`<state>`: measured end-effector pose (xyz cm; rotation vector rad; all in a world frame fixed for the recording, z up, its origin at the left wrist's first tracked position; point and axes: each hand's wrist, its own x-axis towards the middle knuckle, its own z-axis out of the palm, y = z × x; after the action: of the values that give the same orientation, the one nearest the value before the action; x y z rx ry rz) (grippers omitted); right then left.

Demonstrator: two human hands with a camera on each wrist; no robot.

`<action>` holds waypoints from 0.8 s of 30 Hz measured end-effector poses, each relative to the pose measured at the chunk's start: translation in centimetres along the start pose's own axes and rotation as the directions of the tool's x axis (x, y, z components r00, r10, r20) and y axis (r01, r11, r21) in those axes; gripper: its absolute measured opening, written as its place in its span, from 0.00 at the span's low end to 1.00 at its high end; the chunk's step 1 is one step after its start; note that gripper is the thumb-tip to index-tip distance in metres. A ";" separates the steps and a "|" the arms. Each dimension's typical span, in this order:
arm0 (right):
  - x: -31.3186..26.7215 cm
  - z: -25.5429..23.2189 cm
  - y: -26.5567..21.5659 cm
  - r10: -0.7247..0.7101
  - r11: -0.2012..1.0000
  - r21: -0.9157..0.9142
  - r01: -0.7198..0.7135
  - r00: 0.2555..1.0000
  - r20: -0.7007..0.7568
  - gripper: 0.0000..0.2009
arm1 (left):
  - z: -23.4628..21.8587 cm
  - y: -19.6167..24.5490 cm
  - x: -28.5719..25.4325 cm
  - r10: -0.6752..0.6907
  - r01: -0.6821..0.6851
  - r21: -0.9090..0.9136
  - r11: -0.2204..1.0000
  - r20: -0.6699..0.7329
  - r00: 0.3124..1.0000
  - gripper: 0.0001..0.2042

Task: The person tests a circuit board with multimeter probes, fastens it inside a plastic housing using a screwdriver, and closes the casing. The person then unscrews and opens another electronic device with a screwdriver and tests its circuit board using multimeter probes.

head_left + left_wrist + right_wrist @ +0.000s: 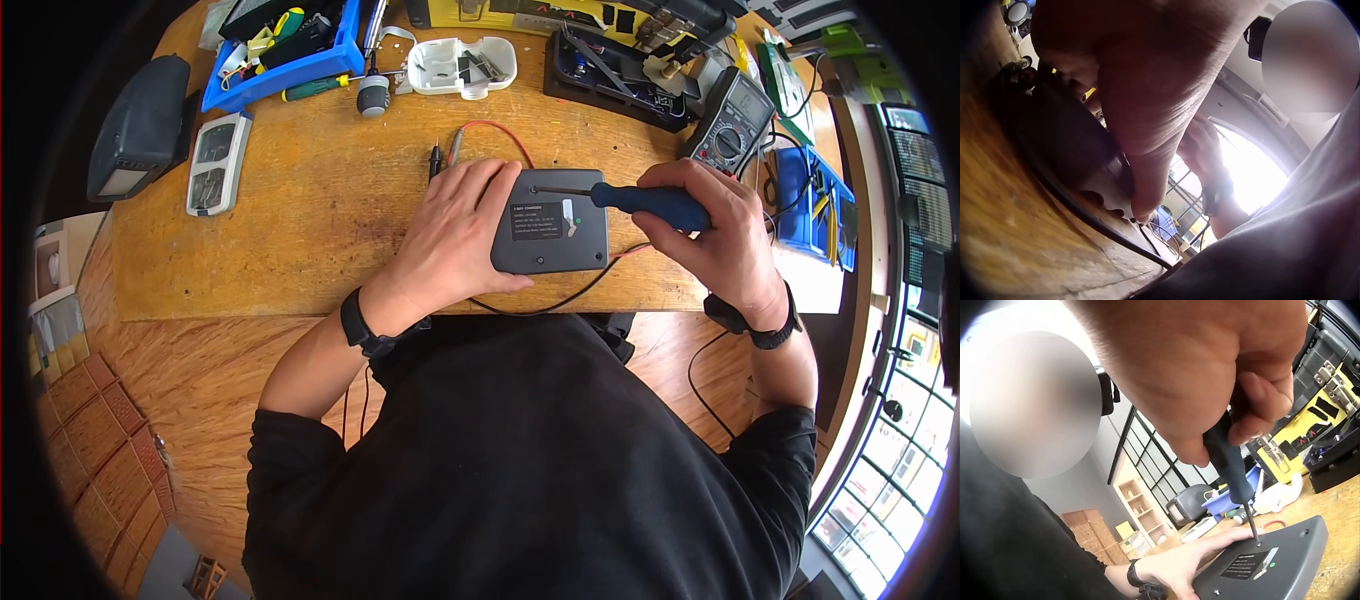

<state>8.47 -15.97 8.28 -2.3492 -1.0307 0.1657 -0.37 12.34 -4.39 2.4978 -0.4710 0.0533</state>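
Observation:
A dark grey charger (555,255) lies upside down on the wooden table, its black printed label (538,222) facing up. My left hand (445,232) grips it from the left, fingers along the far side and thumb by the near edge. In my right hand (722,225) is a screwdriver with a blue handle (655,203); thumb and fingers curl round that handle. The metal shaft (1250,520) reaches down to a corner screw hole of the charger, close to the left fingertips. Other corner screws (1217,592) show on the casing. The left wrist view is dark around the charger.
Red and black probe leads (580,292) run behind and in front of the charger. A multimeter (735,120) stands at right, beside a blue bin (815,205). Behind are a white open casing (462,68), a black tray of parts (620,85) and a blue toolbox (285,85).

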 end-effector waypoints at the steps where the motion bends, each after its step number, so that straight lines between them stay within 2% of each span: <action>1: -0.1 0.1 0.1 0.033 0.999 0.027 -0.033 0.999 -0.001 0.15 | 0.0 0.0 0.0 0.001 -0.001 -0.001 1.000 0.001 1.000 0.60; 8: 0.9 -0.4 -0.4 -0.082 0.996 -0.037 0.082 0.997 0.013 0.14 | 0.0 0.1 0.0 -0.011 0.011 0.001 1.000 0.014 1.000 0.61; 11: 2.6 -1.2 -1.2 -0.122 0.991 -0.043 0.126 0.988 0.091 0.15 | 0.0 0.1 0.0 -0.012 0.011 0.018 1.000 0.022 1.000 0.61; 13: 4.6 -1.8 -2.4 -0.279 0.933 -0.185 0.309 0.945 0.171 0.16 | 0.1 0.1 0.0 -0.008 0.008 0.017 1.000 0.024 1.000 0.60; 15: 6.7 -2.2 -4.3 -0.231 0.918 -0.255 0.305 0.931 0.281 0.15 | 0.1 0.2 0.0 -0.007 0.007 0.020 1.000 0.030 1.000 0.60; 16: 7.6 -1.7 -4.1 -0.318 0.903 -0.226 0.365 0.923 0.216 0.16 | 0.0 0.2 0.1 -0.009 0.008 0.024 1.000 0.028 1.000 0.60; 17: 8.8 -2.2 -5.0 -0.290 0.874 -0.296 0.384 0.903 0.317 0.18 | 0.0 0.2 0.1 -0.008 0.008 0.026 1.000 0.030 1.000 0.60; 19: 10.5 -1.6 -5.4 -0.326 0.793 -0.418 0.442 0.889 0.321 0.20 | 0.0 0.1 0.0 -0.029 0.026 0.048 0.998 0.059 0.998 0.60; 20: 11.0 -2.6 -6.0 -0.329 0.792 -0.417 0.445 0.887 0.323 0.20 | 0.0 0.1 0.1 -0.032 0.029 0.048 0.998 0.058 0.998 0.60; 21: 11.8 -4.2 -7.1 -0.305 0.836 -0.302 0.458 0.846 0.438 0.17 | -0.1 0.2 0.1 -0.019 0.018 0.037 0.999 0.037 0.999 0.60; 22: 12.2 -5.0 -7.8 -0.290 0.873 -0.184 0.451 0.785 0.547 0.20 | -0.1 0.3 0.0 -0.007 0.007 0.025 1.000 0.016 1.000 0.60; 23: 12.2 -4.7 -7.7 -0.291 0.873 -0.182 0.453 0.782 0.551 0.20 | -0.1 0.3 0.0 -0.011 0.011 0.022 1.000 0.014 1.000 0.60; 24: 12.0 -4.4 -7.5 -0.230 0.884 -0.235 0.404 0.814 0.534 0.22 | 0.0 0.3 0.0 0.008 -0.007 0.030 1.000 -0.017 1.000 0.58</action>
<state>13.45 -5.35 17.27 -2.4374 -1.8251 0.5175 -0.45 12.10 -4.26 2.5234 -0.4761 0.0854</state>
